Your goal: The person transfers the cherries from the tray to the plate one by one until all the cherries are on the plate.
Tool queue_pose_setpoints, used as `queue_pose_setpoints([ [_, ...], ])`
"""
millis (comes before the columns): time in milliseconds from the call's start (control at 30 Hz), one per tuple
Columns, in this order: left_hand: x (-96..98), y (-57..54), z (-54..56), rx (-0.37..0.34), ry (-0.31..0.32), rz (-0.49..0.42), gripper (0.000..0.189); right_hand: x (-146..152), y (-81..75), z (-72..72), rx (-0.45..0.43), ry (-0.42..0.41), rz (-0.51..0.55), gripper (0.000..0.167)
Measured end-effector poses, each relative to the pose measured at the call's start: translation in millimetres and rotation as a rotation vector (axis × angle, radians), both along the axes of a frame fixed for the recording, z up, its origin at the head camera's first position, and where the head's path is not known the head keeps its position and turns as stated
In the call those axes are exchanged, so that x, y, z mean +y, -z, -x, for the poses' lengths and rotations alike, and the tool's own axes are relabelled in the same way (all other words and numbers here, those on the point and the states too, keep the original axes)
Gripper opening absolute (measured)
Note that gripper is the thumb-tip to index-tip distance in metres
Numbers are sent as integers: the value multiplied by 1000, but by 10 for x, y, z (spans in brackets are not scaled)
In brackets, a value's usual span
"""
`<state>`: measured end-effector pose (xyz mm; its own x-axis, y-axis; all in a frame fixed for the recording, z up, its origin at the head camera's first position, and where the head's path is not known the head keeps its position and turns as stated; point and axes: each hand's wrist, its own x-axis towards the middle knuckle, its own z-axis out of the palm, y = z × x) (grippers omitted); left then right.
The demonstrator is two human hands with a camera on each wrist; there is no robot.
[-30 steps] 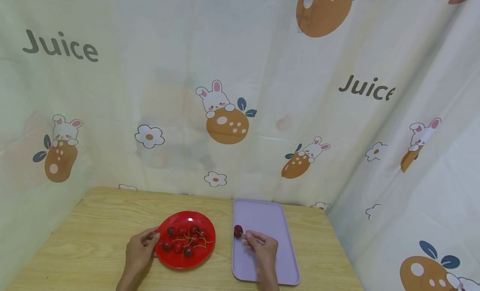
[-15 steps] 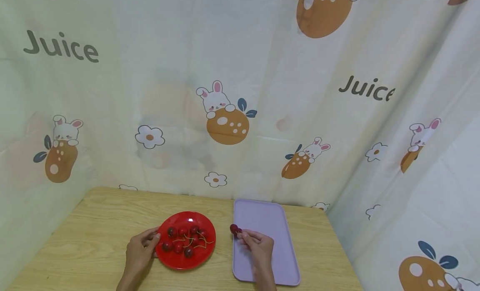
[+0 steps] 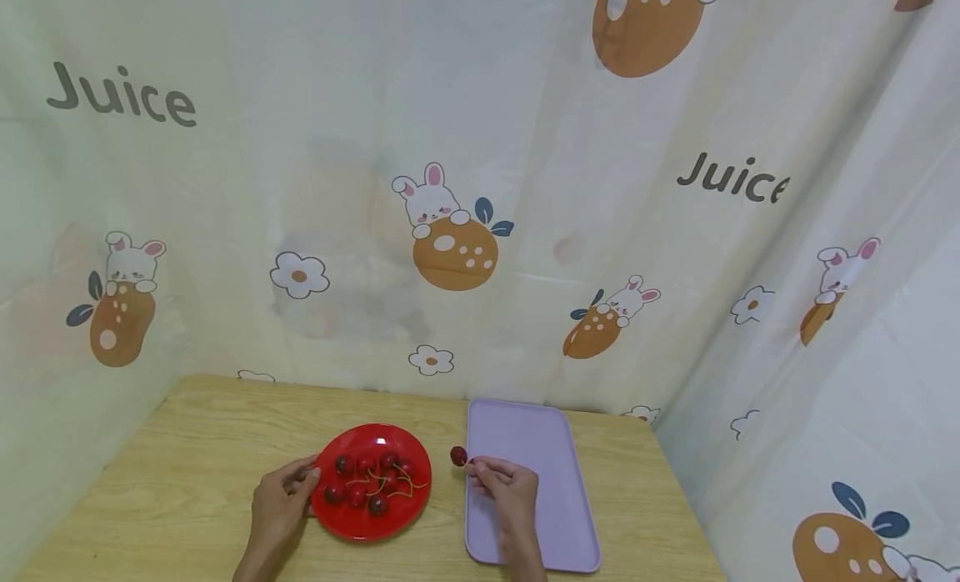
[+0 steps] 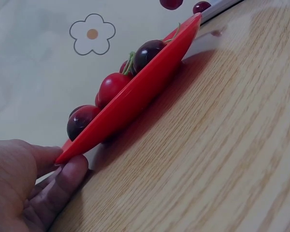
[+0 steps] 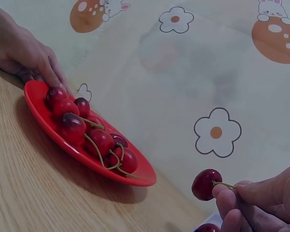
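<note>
My right hand (image 3: 512, 492) pinches the green stem (image 5: 224, 184) of a dark red cherry (image 3: 458, 455), which hangs in the air between the red plate (image 3: 367, 528) and the lilac tray (image 3: 558, 515). Partly hidden by that hand, a second cherry (image 5: 208, 227) shows at the tray's left side; it seems to lie on the tray. My left hand (image 3: 277, 503) grips the plate's left rim, with fingertips beneath it in the left wrist view. Several cherries (image 5: 100, 140), some with green stems, lie on the plate.
Plate and tray stand side by side on a wood-grain table (image 3: 240, 432), a narrow strip of tabletop between them. A printed curtain (image 3: 360, 232) hangs behind the table and along its sides.
My right hand has moved left with the cherry, from over the tray to past its left edge. The second cherry has come into sight behind it. My left hand and the plate stay put.
</note>
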<state>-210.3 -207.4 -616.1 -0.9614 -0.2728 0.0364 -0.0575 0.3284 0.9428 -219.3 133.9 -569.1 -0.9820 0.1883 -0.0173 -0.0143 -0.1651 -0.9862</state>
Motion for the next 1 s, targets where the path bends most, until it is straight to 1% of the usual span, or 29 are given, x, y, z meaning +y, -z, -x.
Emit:
queue_pose_setpoints([
  [333,-9,15,2,2,2,-6,37,-61,4,27,-15,-29,6,29],
  [600,-10,13,1,-1,1,-2,37,-93,12,24,12,-39,5,29],
  [1000,-6,1,2,-1,-1,-5,37,-133,-39,23,-8,-60,-2,28],
])
